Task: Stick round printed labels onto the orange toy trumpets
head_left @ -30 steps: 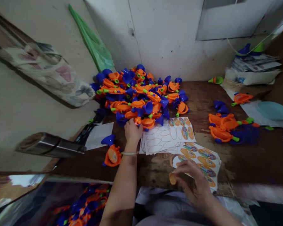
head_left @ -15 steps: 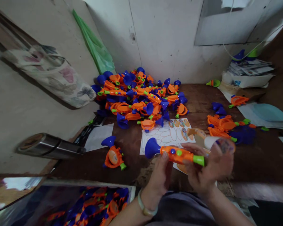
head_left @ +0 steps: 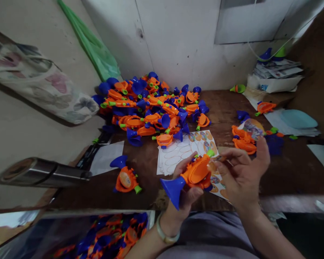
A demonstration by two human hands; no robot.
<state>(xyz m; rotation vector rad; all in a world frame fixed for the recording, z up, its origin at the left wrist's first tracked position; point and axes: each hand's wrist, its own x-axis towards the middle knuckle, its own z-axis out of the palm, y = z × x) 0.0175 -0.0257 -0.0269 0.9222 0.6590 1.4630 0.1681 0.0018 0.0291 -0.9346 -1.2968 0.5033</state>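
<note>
My left hand point(head_left: 185, 198) is closed round an orange toy trumpet point(head_left: 197, 171) with a blue bell and a green mouthpiece, its flat oval side turned up. My right hand point(head_left: 244, 172) is just to the right, thumb and forefinger pinching a small sticker point(head_left: 212, 166) at the trumpet's edge. Another oval printed sticker point(head_left: 252, 127) clings to a raised fingertip of that hand. Beneath and behind the hands lie sticker sheets point(head_left: 175, 154), some with blank ovals left. A trumpet with an oval sticker on its side point(head_left: 125, 180) lies to the left.
A big heap of toy trumpets point(head_left: 151, 108) lies against the wall. More trumpet parts point(head_left: 243, 140) sit at right, near a light-blue lid point(head_left: 298, 118). A steel flask point(head_left: 43, 172) stands at left. Below the table edge is a box of trumpets point(head_left: 110, 233).
The trumpet has been turned in my left hand so its flat oval side shows instead of its buttoned edge. My right hand has moved off its mouthpiece end and pinches a sticker beside it.
</note>
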